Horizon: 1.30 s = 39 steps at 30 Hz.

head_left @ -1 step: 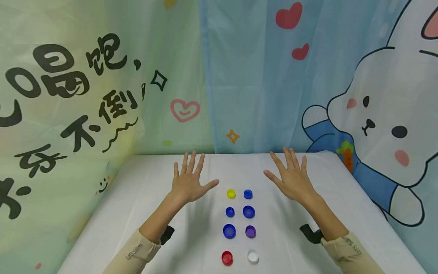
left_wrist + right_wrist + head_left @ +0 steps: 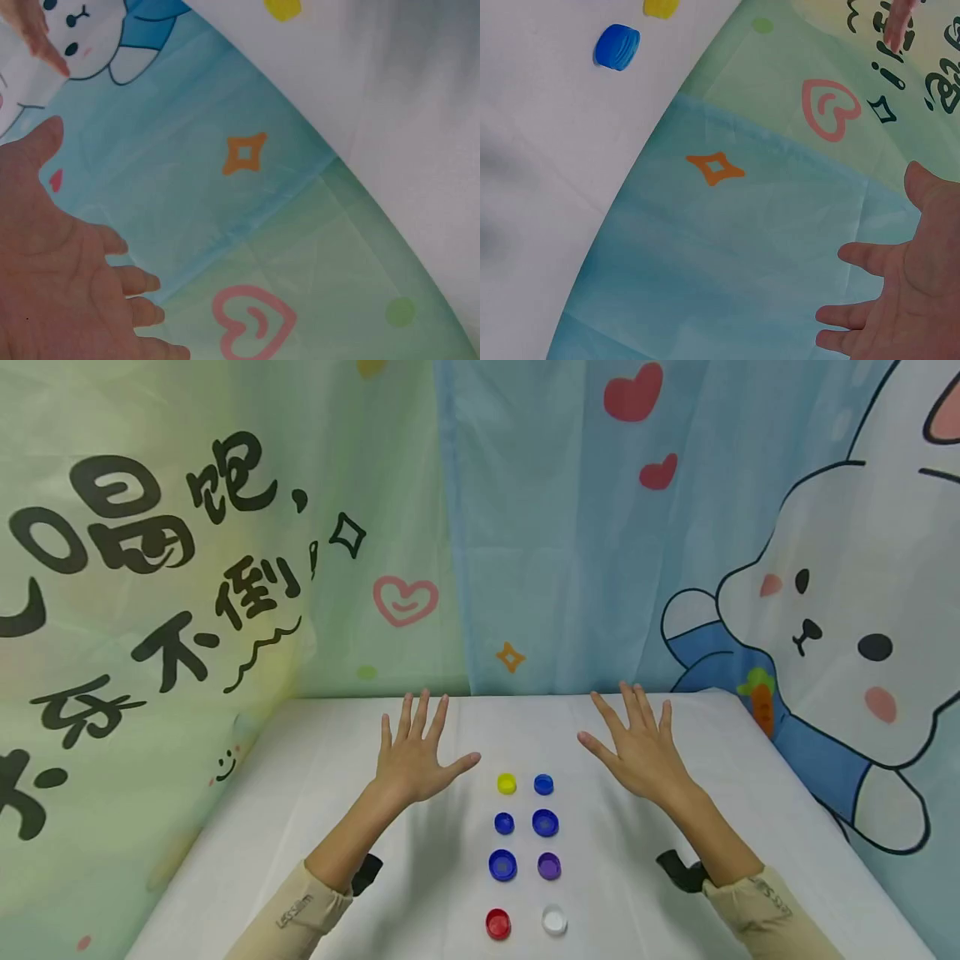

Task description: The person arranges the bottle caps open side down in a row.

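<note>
Five fingers (image 2: 420, 720) of the left hand (image 2: 414, 768) are held straight and fanned apart, and those of the right hand (image 2: 643, 762) are held straight too, with two of the middle ones kept close together. Both hands are pointed toward twelve o'clock, well apart from each other, over a white table (image 2: 322, 802), and the caps between them are touched by neither. From the left hand, a yellow cap (image 2: 507, 784) is seen just past three o'clock, a small blue cap (image 2: 504, 823) at four, a large blue cap (image 2: 502, 865) between four and five, and a red cap (image 2: 498, 924) at five. From the right hand, a ribbed blue cap (image 2: 543, 785) is seen just short of nine, a broad blue cap (image 2: 545, 823) at eight, a purple cap (image 2: 549, 866) between seven and eight, and a white cap (image 2: 554, 920) at seven. Black attachments (image 2: 367, 875) are worn at the wrists, below beige sleeves (image 2: 292, 914). Beyond the table a curtain (image 2: 517, 510) is hung; from the caps, a printed rabbit (image 2: 832, 685) is shown toward two o'clock and black lettering (image 2: 116, 487) toward ten.
</note>
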Available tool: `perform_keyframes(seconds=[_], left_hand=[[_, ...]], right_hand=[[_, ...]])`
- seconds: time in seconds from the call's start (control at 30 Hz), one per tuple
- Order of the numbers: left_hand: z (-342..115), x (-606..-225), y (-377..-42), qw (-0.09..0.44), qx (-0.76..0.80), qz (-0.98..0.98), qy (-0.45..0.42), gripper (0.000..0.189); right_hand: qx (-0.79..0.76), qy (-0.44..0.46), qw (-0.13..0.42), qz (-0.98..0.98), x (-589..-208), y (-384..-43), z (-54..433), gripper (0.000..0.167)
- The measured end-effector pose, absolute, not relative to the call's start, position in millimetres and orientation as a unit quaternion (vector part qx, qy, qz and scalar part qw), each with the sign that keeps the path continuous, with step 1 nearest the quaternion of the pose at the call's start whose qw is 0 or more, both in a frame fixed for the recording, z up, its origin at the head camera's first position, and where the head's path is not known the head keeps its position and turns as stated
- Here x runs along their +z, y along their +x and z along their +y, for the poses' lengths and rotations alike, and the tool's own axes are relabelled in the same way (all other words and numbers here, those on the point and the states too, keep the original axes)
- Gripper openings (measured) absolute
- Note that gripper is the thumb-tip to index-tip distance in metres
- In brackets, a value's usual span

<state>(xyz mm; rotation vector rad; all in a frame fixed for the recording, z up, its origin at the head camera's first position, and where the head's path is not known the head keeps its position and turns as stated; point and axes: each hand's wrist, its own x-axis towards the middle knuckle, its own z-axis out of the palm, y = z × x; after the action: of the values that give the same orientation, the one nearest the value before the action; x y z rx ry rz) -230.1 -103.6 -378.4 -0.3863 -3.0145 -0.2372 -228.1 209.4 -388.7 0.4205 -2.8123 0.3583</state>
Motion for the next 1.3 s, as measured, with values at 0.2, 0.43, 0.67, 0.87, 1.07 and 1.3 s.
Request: perform_keyframes(seconds=[0.2,0.43,0.67,0.87,1.07,1.3], left_hand=[[-98.0,-370.4,-220.8,0.063,-0.090,-0.985,-0.134,0.095],[-81.2,-370.5,-191.8,0.167,-0.139,-0.961,-0.174,0.090],[-55.2,-397.5,-156.9,0.232,-0.218,-0.927,-0.198,0.066],[-34.4,-433.3,-135.9,0.246,-0.276,-0.906,-0.206,0.043],[-20.5,-466.4,-121.1,0.224,-0.271,-0.907,-0.230,0.042],[-17.3,-493.0,-112.4,0.136,-0.220,-0.931,-0.258,0.049]], right_hand=[[0.128,0.152,0.128,-0.972,-389.6,-223.9,206.1,0.070],[0.190,0.156,0.136,-0.960,-386.7,-191.8,197.1,0.062],[0.288,0.131,0.165,-0.934,-398.6,-153.7,190.2,0.041],[0.347,0.095,0.164,-0.918,-428.3,-130.8,187.2,0.026],[0.386,0.067,0.156,-0.907,-457.5,-114.2,185.1,0.019],[0.430,0.054,0.086,-0.897,-487.9,-96.0,179.6,0.025]])
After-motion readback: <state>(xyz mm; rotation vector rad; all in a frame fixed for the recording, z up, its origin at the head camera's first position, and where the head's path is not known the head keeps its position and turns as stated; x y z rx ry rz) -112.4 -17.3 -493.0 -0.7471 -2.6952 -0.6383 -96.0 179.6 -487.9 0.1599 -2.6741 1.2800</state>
